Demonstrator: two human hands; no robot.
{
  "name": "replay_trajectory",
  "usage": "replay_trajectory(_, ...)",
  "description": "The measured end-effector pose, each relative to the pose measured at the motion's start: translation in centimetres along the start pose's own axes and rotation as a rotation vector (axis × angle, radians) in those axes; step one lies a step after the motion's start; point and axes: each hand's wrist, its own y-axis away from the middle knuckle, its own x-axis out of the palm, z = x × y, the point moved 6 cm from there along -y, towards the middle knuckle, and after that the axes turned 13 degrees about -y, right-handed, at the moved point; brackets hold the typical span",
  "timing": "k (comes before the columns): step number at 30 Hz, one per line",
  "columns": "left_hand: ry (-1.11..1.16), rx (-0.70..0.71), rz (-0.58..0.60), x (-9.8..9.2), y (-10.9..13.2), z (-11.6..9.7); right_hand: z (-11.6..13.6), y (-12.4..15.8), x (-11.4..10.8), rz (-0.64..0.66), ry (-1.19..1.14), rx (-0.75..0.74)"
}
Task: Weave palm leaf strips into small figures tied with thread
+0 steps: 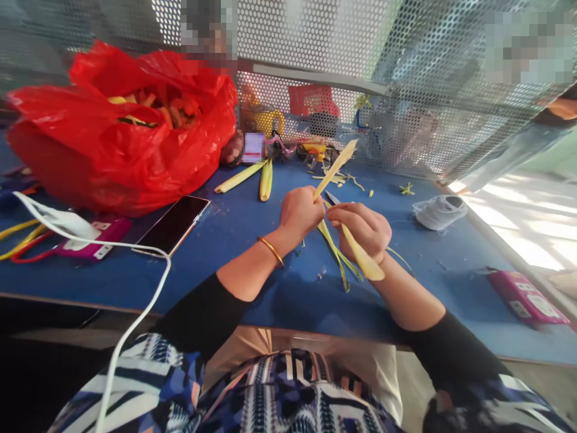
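My left hand (301, 210) is closed round a bundle of pale yellow-green leaf strips. One stiff leaf strip (337, 168) sticks up from its top, and thin green strips (336, 252) hang below it. Close beside it, my right hand (363, 228) pinches a wider pale leaf strip (364, 258), whose broad end points down toward me. Its fingertips nearly meet the left hand; what lies between them is partly hidden. A grey pointed blade (332, 198) shows just behind the hands. Further back lie two folded leaf pieces, one slanted (240, 178) and one upright (266, 181).
A large red plastic bag (135, 138) of leaf scraps stands at left, with a phone (175, 225), a white cable (162, 282) and a magenta box (97, 240) near it. At right are a white thread spool (439, 211) and another magenta box (527, 297). A perforated metal screen (311, 54) stands behind.
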Motion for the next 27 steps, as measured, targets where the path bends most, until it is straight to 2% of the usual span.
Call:
replay_trajectory(4, -0.059, 0.039, 0.013, -0.1, 0.1, -0.2, 0.2, 0.2, 0.3, 0.048, 0.043, 0.052)
replay_trajectory(6, -0.056, 0.023, -0.002, 0.1, -0.3, 0.4, 1.3, 0.3, 0.0, 0.002, 0.040, 0.060)
replay_trajectory(8, -0.047, -0.052, -0.023, 0.3, -0.9, 1.5, 2.3, 0.1, -0.7, -0.090, -0.003, 0.067)
replay_trajectory(10, 0.019, -0.107, -0.015, 0.6, -1.4, 2.3, 2.0, -0.2, -1.6, -0.212, -0.033, 0.164)
replay_trajectory(12, 0.201, -0.162, 0.042, 1.0, -1.5, 2.6, 0.0, -0.5, -2.4, -0.288, -0.015, 0.364)
replay_trajectory(15, 0.566, -0.313, 0.200, 1.4, -1.0, 2.7, -4.9, 0.0, -3.1, -0.197, 0.098, 0.715)
replay_trajectory(16, 0.673, -0.369, 0.242, 1.3, -0.9, 2.7, -6.4, 0.5, -3.1, -0.100, 0.152, 0.833)
replay_trajectory(18, 0.861, -0.465, 0.296, 1.0, -0.8, 2.9, -8.7, 2.1, -2.3, 0.185, 0.184, 1.046)
replay_trajectory(19, 0.942, -0.506, 0.323, 1.0, -0.9, 3.0, -9.2, 2.7, -1.9, 0.297, 0.187, 1.091)
replay_trajectory(20, 1.015, -0.537, 0.341, 0.9, -0.9, 3.1, -9.2, 3.1, -1.4, 0.353, 0.177, 1.090)
replay_trajectory(22, 1.117, -0.577, 0.361, 1.0, -1.0, 3.1, -8.3, 2.9, -0.7, 0.282, 0.093, 0.997)
replay_trajectory(24, 1.163, -0.582, 0.366, 1.2, -0.9, 2.8, -6.9, 2.7, 0.5, 0.131, -0.160, 0.962)
replay_trajectory(25, 1.171, -0.575, 0.371, 1.4, -0.8, 2.5, -6.2, 2.9, 1.6, 0.093, -0.343, 0.998)
replay_trajectory(27, 1.175, -0.555, 0.363, 1.6, -0.4, 1.9, -5.0, 3.6, 4.1, 0.105, -0.675, 1.120)
